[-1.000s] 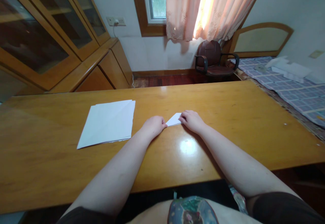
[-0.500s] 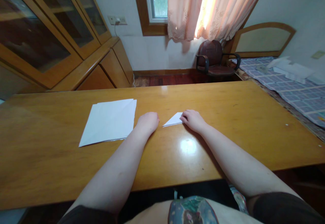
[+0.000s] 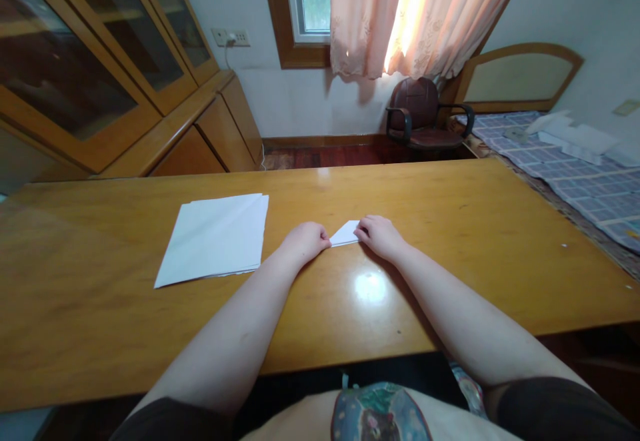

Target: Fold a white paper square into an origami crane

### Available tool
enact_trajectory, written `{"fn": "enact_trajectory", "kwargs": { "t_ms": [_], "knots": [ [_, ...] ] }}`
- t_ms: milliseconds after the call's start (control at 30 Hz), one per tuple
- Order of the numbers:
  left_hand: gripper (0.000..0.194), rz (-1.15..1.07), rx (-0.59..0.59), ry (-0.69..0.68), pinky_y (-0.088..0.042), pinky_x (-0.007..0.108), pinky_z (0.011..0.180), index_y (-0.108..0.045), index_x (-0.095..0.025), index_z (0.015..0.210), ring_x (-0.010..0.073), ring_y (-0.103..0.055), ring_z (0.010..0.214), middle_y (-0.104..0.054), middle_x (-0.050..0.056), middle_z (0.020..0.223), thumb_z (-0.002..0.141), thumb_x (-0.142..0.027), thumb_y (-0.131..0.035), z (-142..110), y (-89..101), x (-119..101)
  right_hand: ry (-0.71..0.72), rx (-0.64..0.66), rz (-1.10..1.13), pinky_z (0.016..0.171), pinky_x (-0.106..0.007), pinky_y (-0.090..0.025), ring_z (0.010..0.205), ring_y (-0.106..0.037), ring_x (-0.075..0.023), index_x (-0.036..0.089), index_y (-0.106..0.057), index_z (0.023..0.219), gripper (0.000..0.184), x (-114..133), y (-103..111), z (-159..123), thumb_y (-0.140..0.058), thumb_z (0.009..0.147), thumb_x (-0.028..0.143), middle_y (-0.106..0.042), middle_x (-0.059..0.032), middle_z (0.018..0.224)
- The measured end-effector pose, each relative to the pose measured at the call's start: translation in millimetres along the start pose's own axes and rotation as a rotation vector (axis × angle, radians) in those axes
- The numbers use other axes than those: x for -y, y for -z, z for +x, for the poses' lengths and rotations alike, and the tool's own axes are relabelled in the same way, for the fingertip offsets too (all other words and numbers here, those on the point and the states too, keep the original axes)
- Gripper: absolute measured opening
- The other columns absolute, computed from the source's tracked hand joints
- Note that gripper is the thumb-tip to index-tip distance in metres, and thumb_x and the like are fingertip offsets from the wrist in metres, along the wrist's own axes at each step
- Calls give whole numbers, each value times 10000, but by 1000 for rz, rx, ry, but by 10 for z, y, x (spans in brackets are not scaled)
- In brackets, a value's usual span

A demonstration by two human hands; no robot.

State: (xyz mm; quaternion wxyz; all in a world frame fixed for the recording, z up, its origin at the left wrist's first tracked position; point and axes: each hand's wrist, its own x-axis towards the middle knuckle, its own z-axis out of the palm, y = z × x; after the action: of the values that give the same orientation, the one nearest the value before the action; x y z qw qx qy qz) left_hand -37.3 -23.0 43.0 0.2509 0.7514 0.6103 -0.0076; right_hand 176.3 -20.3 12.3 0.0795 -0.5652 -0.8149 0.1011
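Note:
A small folded piece of white paper (image 3: 345, 233) lies on the wooden table between my two hands. Its left corner is pinched in the fingers of my left hand (image 3: 309, 240), which covers that tip. On the other end, my right hand (image 3: 379, 235) has its fingers curled over the paper, hiding its right side. To the left of my left forearm rests a stack of larger white paper sheets (image 3: 215, 238), laid flat with slightly uneven edges.
The yellow-brown table (image 3: 450, 248) stretches across the view. Beyond it stand a brown armchair (image 3: 423, 118) and, at right, a bed with a checked cover (image 3: 550, 154). A glass-fronted cabinet (image 3: 145, 141) fills the left back.
My left hand has moved right, from beside the folded paper onto its left corner, and now grips it. My right hand stays in the same place.

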Motion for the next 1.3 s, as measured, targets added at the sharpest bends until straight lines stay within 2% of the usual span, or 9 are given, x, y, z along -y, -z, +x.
{"fn": "enact_trajectory", "kwargs": {
  "t_ms": [200, 333, 433, 467, 533, 567, 633, 733, 1300],
  "knots": [
    [194, -58, 87, 90, -412, 244, 603, -719, -228, 800, 160, -621, 698, -726, 20, 826, 703, -384, -656, 21, 70, 114, -6, 11, 11, 778, -277, -373, 888, -583, -197, 182, -667, 881, 262, 3, 1, -8, -469, 916, 349, -672, -84, 935],
    [184, 119, 111, 189, -450, 269, 676, -711, -188, 832, 203, -643, 790, -717, 80, 875, 749, -320, -613, -132, 169, -8, -8, 22, 0, 790, -277, -372, 900, -578, -195, 186, -663, 895, 262, 5, 0, -5, -460, 921, 350, -669, -82, 949],
    [272, 374, -206, 208, -453, 385, 844, -671, -103, 980, 298, -596, 1022, -668, 186, 1039, 853, -265, -493, -386, 59, -288, -9, 28, -14, 799, -277, -371, 910, -574, -195, 183, -661, 901, 277, 5, -6, -2, -449, 927, 359, -663, -84, 949],
    [320, 380, -296, 133, -437, 409, 897, -638, -103, 1068, 301, -567, 1084, -643, 191, 1111, 881, -290, -459, -469, -35, -395, -8, 31, -20, 800, -278, -371, 911, -573, -195, 181, -661, 902, 280, 4, -8, -1, -446, 928, 358, -662, -86, 946],
    [485, 361, -369, -139, -354, 419, 1036, -513, -105, 1286, 293, -438, 1266, -511, 184, 1348, 896, -386, -450, -578, -286, -577, -5, 39, -29, 795, -279, -372, 907, -573, -196, 179, -659, 906, 274, 1, -9, 0, -445, 927, 348, -660, -89, 944],
    [599, 361, -367, -239, -290, 425, 1095, -429, -93, 1369, 294, -349, 1341, -407, 178, 1447, 887, -448, -454, -595, -424, -641, -6, 42, -31, 790, -279, -373, 905, -573, -196, 179, -659, 909, 266, -2, -10, 1, -447, 925, 339, -661, -90, 948],
    [742, 383, -327, -320, -191, 449, 1149, -328, -80, 1439, 297, -217, 1412, -278, 161, 1525, 866, -535, -457, -561, -667, -700, -8, 41, -30, 786, -279, -375, 905, -573, -195, 177, -658, 914, 254, -5, -10, 3, -454, 920, 327, -661, -92, 959],
    [836, 416, -245, -272, -125, 479, 1165, -295, -47, 1452, 320, -158, 1430, -224, 182, 1536, 848, -607, -438, -432, -863, -670, -5, 29, -31, 793, -282, -373, 910, -574, -196, 180, -659, 909, 266, -3, -14, 7, -449, 923, 342, -664, -90, 957],
    [843, 385, -144, -229, -101, 648, 1105, -229, -76, 1479, 337, -26, 1446, -123, 179, 1557, 861, -647, -283, -368, -901, -602, -2, 8, -32, 786, -287, -373, 895, -574, -198, 182, -659, 893, 265, -4, -20, 0, -459, 919, 355, -665, -83, 937]
  ]
}}
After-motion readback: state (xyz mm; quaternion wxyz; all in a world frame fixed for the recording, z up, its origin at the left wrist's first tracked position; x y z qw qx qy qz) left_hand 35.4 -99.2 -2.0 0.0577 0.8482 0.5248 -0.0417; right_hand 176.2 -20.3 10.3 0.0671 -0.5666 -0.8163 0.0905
